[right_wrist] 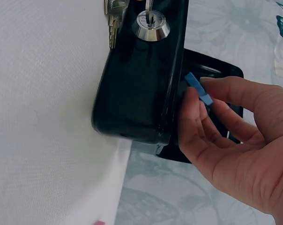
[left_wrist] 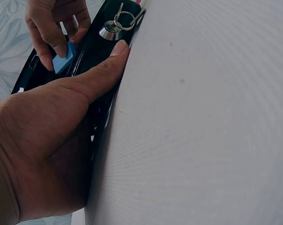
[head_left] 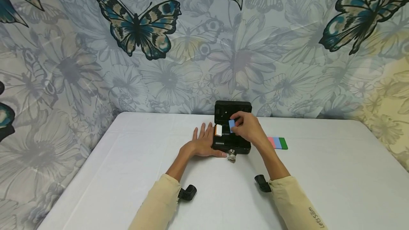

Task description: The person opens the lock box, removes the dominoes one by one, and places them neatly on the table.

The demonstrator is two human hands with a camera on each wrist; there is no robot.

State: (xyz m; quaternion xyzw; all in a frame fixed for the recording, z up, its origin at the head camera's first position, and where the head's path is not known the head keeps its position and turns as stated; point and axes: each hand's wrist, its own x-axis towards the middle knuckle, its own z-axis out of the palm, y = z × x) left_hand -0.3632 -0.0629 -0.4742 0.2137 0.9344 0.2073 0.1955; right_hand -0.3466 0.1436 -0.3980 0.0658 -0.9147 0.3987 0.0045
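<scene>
- Right hand [head_left: 247, 126] pinches a blue piece [head_left: 231, 126] between thumb and fingers, over the open black box [right_wrist: 132, 93].
- Left hand [head_left: 202, 145] lies against the box's left side, fingers straight and spread.
- Keys [right_wrist: 114, 18] hang at the box's front; coloured pieces [head_left: 278, 143] lie to its right.

Box [right_wrist: 132, 93]: hard, smooth, glossy, with bright streaks along the edges; painted metal or plastic, cannot tell which. Lock [right_wrist: 152, 32]: polished metal, mirror-like on the sloped collar. Keys [right_wrist: 115, 21]: bare metal, shiny. Blue piece [right_wrist: 199, 88]: smooth, matt faces, crisp edges; substance uncertain. White block [head_left: 218, 130]: smooth face; material too small to tell. Coloured pieces [head_left: 278, 143]: flat, smooth, matt. Tablecloth [head_left: 134, 144]: woven fabric, matt, fine-grained, faintly creased. Backdrop [head_left: 169, 81]: printed cloth in look, smooth, soft sheen in places. Sleeves [head_left: 156, 201]: cloth, matt, lightly wrinkled. Wrist units [head_left: 187, 192]: plastic in look, low gloss.
</scene>
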